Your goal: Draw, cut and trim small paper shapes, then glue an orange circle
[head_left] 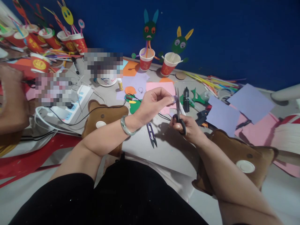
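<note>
My left hand (156, 103) pinches a small piece of purple paper (174, 99) between thumb and fingertips. My right hand (187, 126) grips a pair of scissors (179, 117) by the black handles, its blades pointing up beside the purple piece. Whether the blades touch the paper I cannot tell. Below my hands, purple thread snips (151, 135) lie on the table (142, 145). Green cut paper (136, 106) lies to the left of my left hand, partly hidden by it. Behind both hands is a pink sheet (161, 89), and a black marker (186, 100) stands out to the right.
Two red paper cups (145, 64) with paper figures stand against the blue wall (217, 37). Purple sheets (250, 101) lie at right, with brown cushions (232, 159) at the table edge. At left are a power strip (78, 104), cables and another person's arm (11, 100).
</note>
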A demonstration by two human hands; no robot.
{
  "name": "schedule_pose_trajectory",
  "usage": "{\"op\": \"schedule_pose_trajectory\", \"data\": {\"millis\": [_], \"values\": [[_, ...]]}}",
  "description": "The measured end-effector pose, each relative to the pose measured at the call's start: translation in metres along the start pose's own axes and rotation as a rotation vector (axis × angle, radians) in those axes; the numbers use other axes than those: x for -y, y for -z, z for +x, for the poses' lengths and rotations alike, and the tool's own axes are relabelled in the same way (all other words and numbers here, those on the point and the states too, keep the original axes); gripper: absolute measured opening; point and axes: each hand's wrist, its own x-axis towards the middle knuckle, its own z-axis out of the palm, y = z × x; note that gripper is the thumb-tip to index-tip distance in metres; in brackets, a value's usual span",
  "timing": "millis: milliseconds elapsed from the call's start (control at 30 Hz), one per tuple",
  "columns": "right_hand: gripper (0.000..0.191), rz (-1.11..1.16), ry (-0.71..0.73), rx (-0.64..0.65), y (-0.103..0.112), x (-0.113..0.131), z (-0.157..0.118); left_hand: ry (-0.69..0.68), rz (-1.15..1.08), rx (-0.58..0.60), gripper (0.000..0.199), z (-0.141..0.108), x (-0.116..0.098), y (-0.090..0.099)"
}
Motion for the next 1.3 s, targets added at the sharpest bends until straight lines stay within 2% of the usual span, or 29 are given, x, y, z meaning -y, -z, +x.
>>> {"op": "schedule_pose_trajectory", "data": {"millis": [167, 600, 800, 1300], "values": [[0.076, -0.003, 0.002, -0.016, 0.0000, 0.0004, -0.0001, 0.015, 0.031, -0.009, 0.028, 0.0000, 0.0007, 0.0013], [0.077, -0.019, -0.002, 0.006, 0.0000, 0.0001, 0.0004, 0.014, 0.036, -0.007, 0.031, 0.0016, -0.0007, 0.0034], [0.076, -0.006, -0.013, 0.009, 0.0002, -0.0016, 0.0000, 0.023, 0.052, -0.017, 0.025, 0.0012, -0.0019, 0.0042], [0.077, -0.015, -0.020, 0.009, 0.0003, -0.0005, -0.0001, -0.018, 0.043, -0.018, 0.025, 0.0023, -0.0027, 0.0052]]}}
